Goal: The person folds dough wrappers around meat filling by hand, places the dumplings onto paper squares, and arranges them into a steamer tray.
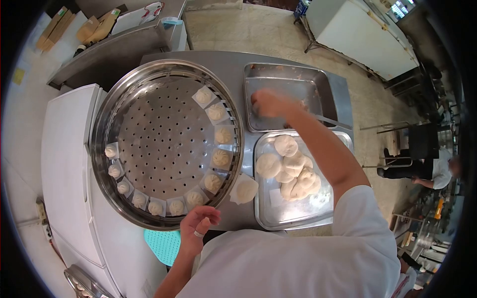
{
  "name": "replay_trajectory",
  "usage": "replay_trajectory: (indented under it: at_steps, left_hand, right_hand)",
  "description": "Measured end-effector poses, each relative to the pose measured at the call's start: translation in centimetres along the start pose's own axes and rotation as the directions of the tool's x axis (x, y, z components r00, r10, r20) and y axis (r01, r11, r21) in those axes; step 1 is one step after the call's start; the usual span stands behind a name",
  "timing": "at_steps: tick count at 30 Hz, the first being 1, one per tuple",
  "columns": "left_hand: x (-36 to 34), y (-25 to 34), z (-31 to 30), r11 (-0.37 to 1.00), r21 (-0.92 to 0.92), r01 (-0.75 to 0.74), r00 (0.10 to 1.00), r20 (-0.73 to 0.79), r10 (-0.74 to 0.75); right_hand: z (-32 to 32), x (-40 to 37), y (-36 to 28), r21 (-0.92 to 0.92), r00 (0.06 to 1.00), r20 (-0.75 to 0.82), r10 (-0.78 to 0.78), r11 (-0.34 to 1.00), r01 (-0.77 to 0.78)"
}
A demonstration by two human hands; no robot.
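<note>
My right hand (273,103) is smeared by motion over a deep metal pan (288,69) with bits of filling stuck to it. I cannot see whether it holds anything. A flat metal utensil (332,120) lies across the pan's near right edge. My left hand (198,228), wearing a ring, is by the near rim of a round perforated steamer tray (159,134), fingers loosely curled and apart, nothing visible in them. Several pleated buns (220,158) on paper squares line the steamer's edge. A flattened dough round (246,190) lies on paper between steamer and dough tray.
A shallow metal tray (318,213) holds several dough pieces (294,164) and a paper square (275,197). Below the steamer is a turquoise perforated stool or mat (163,245). A white cabinet (64,149) stands left. Another person (439,169) is at far right.
</note>
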State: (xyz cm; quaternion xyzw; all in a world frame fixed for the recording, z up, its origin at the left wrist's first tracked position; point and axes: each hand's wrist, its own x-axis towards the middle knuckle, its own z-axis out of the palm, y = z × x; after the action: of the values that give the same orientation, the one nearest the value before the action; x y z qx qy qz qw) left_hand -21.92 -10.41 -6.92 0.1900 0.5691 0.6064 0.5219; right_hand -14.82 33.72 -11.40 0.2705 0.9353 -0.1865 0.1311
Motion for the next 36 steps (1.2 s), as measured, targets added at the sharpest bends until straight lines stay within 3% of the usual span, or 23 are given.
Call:
replay_trajectory:
  at_steps: [1, 4, 7, 10, 16, 19, 22, 25, 28, 31, 34, 36]
  left_hand:
    - [-0.1, 0.1, 0.0, 1.0, 0.02, 0.003, 1.0, -0.027, -0.003]
    - [-0.2, -0.4, 0.2, 1.0, 0.014, -0.007, 0.999, -0.043, 0.007]
    - [-0.2, -0.8, 0.3, 0.998, -0.07, -0.005, 1.0, 0.003, 0.005]
    - [-0.1, -1.0, 0.5, 0.998, -0.057, -0.016, 0.999, 0.028, 0.018]
    - [0.3, -0.8, 1.1, 0.998, -0.063, -0.015, 0.999, 0.049, 0.018]
    - [0.4, -0.5, 1.4, 0.998, -0.058, -0.012, 0.998, 0.061, 0.015]
    - [0.3, -0.7, 1.3, 0.998, -0.054, -0.017, 0.998, 0.057, 0.02]
    - [0.3, -0.5, 1.1, 0.998, -0.056, -0.006, 0.998, 0.06, 0.009]
    - [0.2, -0.7, 0.6, 0.998, -0.059, -0.012, 0.999, 0.051, 0.015]
    - [0.2, -0.8, 0.3, 0.998, -0.064, -0.009, 0.999, 0.042, 0.012]
    - [0.1, -0.7, 0.1, 0.999, -0.037, -0.027, 0.998, 0.051, 0.029]
    - [0.0, -0.3, 0.2, 0.998, -0.053, -0.024, 0.998, 0.06, 0.027]
  right_hand:
    - [0.4, -0.4, -0.4, -0.045, 0.999, 0.022, -0.046, 0.998, 0.047]
    - [2.7, 0.0, 0.0, -0.121, 1.0, -0.002, 0.031, 0.992, -0.03]
    - [2.5, -0.6, 0.7, 0.009, 0.995, -0.086, 0.046, 0.999, -0.045]
    - [2.1, -1.5, -0.4, -0.013, 0.997, -0.063, 0.042, 0.999, -0.043]
    - [4.0, -0.4, 1.0, 0.044, 0.979, -0.19, 0.076, 0.997, -0.069]
    - [4.2, -0.8, 0.6, -0.027, 0.986, -0.164, 0.009, 1.0, -0.014]
    - [2.9, -1.7, -0.7, 0.087, 0.96, -0.251, 0.123, 0.991, -0.104]
    - [3.9, -0.4, 0.6, 0.028, 0.983, -0.17, 0.065, 0.998, -0.061]
    - [2.7, -0.8, 0.6, 0.19, 0.985, -0.155, 0.08, 0.981, -0.049]
    - [4.3, -0.5, 0.4, -0.014, 0.992, -0.121, 0.028, 0.999, -0.03]
    - [5.5, -0.3, 2.0, 0.116, 0.971, -0.234, 0.057, 0.993, -0.03]
    - [3.3, -2.0, 1.6, 0.497, 0.955, -0.171, 0.24, 0.858, -0.127]
